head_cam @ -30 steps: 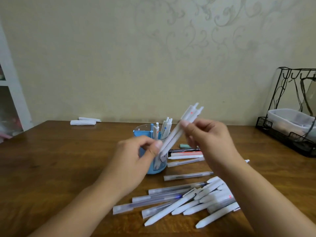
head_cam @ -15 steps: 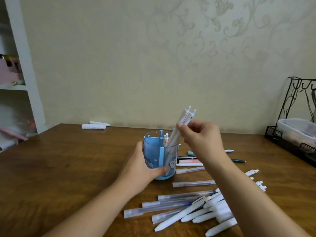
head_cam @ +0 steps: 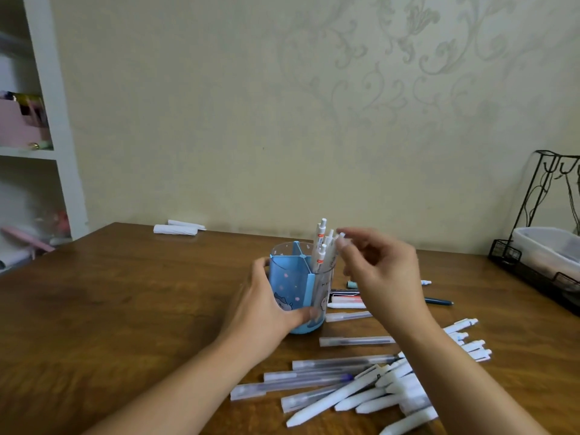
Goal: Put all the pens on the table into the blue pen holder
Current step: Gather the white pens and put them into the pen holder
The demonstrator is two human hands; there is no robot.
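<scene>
The blue pen holder [head_cam: 287, 279] stands upright in the middle of the wooden table [head_cam: 125, 309]. My left hand [head_cam: 263, 306] grips its left side, thumb across the front near the base. Several white pens [head_cam: 321, 243] stand in its right compartment. Just right of those pens' tops hovers my right hand [head_cam: 383, 271], its fingers loose and a fingertip at one pen's end; it holds nothing. A pile of frosted and white pens [head_cam: 345, 381] lies on the table in front, under my right forearm. More pens [head_cam: 346, 316] lie right of the holder.
A black wire rack [head_cam: 533, 196] with a clear plastic box [head_cam: 546, 249] stands at the table's right edge. White rolled paper [head_cam: 175, 229] lies at the back by the wall. A white shelf unit [head_cam: 56, 120] stands to the left. A dark pen [head_cam: 437, 300] lies beyond my right wrist.
The white pens my right hand held have gone down into the holder's right compartment, and the hand has let go. My left hand shifted from the pens to gripping the holder.
</scene>
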